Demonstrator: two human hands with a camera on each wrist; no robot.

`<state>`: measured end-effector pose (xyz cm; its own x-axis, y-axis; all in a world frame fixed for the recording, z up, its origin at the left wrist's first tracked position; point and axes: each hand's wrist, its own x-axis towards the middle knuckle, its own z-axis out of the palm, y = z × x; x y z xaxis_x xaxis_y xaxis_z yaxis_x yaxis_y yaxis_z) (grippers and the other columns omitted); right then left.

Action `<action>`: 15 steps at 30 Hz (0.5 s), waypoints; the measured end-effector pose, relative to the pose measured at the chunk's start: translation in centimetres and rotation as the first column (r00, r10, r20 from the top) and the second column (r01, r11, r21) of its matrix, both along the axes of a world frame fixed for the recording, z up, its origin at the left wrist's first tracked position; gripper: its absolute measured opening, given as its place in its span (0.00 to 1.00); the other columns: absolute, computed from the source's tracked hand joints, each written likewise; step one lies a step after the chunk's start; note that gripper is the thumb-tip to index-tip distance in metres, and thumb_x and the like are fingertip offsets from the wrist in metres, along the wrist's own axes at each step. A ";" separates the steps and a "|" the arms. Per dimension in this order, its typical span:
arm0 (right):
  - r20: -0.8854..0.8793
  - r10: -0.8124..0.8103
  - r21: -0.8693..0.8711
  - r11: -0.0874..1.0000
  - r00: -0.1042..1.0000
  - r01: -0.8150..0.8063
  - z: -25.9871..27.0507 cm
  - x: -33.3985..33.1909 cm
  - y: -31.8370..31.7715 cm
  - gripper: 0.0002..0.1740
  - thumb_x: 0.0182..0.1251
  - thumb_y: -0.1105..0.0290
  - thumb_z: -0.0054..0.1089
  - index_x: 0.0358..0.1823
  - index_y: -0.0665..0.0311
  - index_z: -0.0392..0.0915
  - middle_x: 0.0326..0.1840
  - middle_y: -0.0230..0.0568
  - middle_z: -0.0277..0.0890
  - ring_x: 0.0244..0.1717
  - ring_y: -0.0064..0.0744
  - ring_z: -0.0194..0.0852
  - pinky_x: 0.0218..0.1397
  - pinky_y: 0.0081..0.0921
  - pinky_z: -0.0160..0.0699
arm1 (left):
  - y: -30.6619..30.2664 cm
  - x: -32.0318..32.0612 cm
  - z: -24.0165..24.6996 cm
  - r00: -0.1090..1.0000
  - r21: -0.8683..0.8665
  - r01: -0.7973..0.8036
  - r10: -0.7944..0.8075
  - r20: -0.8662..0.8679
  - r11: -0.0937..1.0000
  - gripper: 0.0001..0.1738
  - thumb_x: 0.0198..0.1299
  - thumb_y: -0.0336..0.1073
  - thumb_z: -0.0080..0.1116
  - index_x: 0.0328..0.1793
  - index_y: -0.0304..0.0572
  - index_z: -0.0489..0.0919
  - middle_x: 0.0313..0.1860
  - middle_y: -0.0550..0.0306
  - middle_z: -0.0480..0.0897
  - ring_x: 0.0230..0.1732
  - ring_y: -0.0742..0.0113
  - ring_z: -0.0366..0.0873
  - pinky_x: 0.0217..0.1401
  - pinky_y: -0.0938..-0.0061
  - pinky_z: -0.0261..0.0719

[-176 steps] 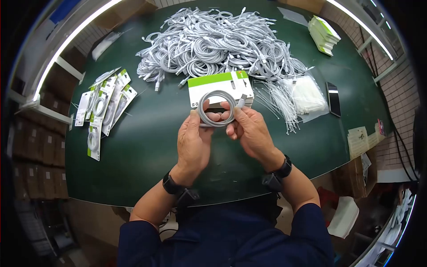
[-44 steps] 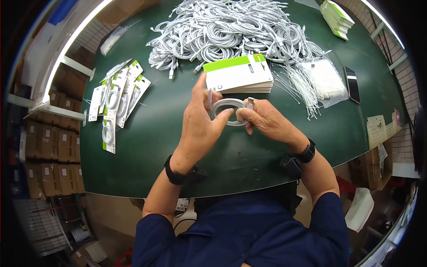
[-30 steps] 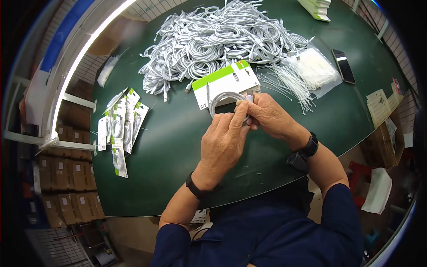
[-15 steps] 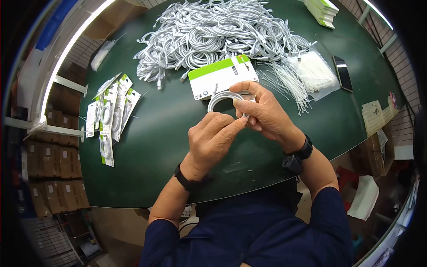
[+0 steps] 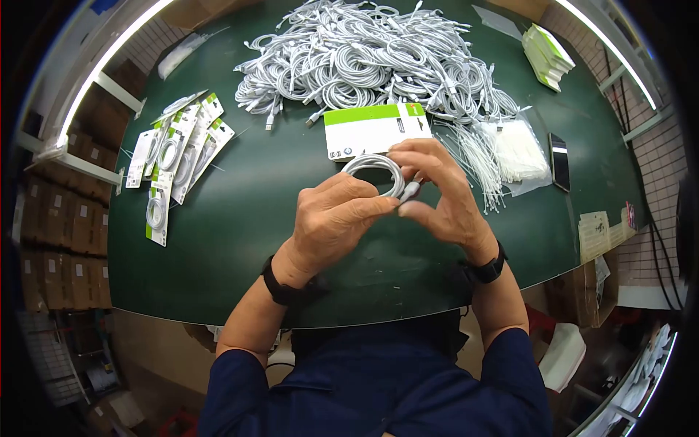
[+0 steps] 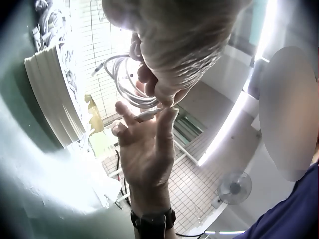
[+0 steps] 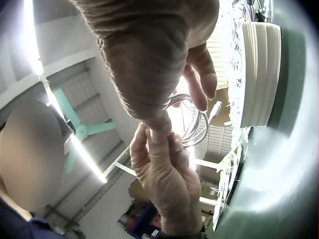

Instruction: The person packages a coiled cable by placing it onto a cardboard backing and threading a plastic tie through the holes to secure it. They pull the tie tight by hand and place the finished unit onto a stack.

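Observation:
A grey-white USB cable wound into a coil [image 5: 376, 162] is held up over the table in front of the body. My left hand [image 5: 338, 211] pinches the coil's near side between thumb and fingers; the coil [image 6: 119, 82] also shows beyond it in the left wrist view. My right hand [image 5: 444, 193] is around the coil's right side, its thumb and fingers spread apart. Between them a light cable connector [image 5: 411, 191] sticks out, close to the left fingertips. The other connector [image 7: 215, 110] points away from the coil in the right wrist view.
A stack of green-and-white cards [image 5: 371, 131] lies just behind the coil. A large heap of cables [image 5: 364, 62] covers the back. Packaged cables [image 5: 171, 156] lie left; loose cable ties [image 5: 477, 160], a bag of ties [image 5: 515, 153] and a phone [image 5: 559, 162] lie right.
Compared with half a second ago, the right thumb and fingers have spread away from the coil, baring the connector. The left hand keeps its pinch. Earlier, both hands gripped the coil's sides.

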<state>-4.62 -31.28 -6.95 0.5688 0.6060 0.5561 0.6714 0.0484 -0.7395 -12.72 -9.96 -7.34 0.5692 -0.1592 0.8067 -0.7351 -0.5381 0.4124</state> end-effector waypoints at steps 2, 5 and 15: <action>0.105 0.073 -0.034 0.997 0.992 -0.070 0.1 0.0 0.2 0.35 0.59 0.72 0.81 0.69 0.57 0.81 0.67 0.43 0.78 0.51 0.36 0.87 0.45 0.27 0.89 | 0.3 -0.1 0.1 1.000 0.011 0.012 -0.012 -0.008 1.000 0.17 0.47 0.24 0.79 0.45 0.49 0.92 0.35 0.61 0.87 0.33 0.63 0.86 0.32 0.70 0.86; 0.108 0.110 -0.086 0.991 0.988 -0.101 -0.3 -0.3 0.7 0.32 0.55 0.74 0.83 0.63 0.58 0.82 0.65 0.42 0.81 0.52 0.39 0.87 0.47 0.33 0.90 | 0.3 -0.2 0.4 1.000 0.048 0.028 -0.028 -0.011 0.998 0.16 0.48 0.26 0.77 0.45 0.51 0.92 0.36 0.61 0.87 0.34 0.64 0.86 0.31 0.71 0.86; -0.162 0.251 -0.062 0.963 0.954 -0.264 0.3 -0.4 0.2 0.23 0.62 0.75 0.77 0.58 0.64 0.84 0.55 0.43 0.86 0.49 0.42 0.89 0.50 0.35 0.88 | 1.7 -0.7 2.4 0.995 0.277 0.074 -0.051 -0.090 0.958 0.16 0.51 0.28 0.74 0.47 0.51 0.90 0.36 0.62 0.84 0.34 0.64 0.84 0.30 0.71 0.85</action>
<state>-5.03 -31.07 -6.61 0.4607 0.7829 0.4181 0.5246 0.1398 -0.8398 -13.38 -8.28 -4.96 0.6125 -0.4091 0.6764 -0.7413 -0.5943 0.3119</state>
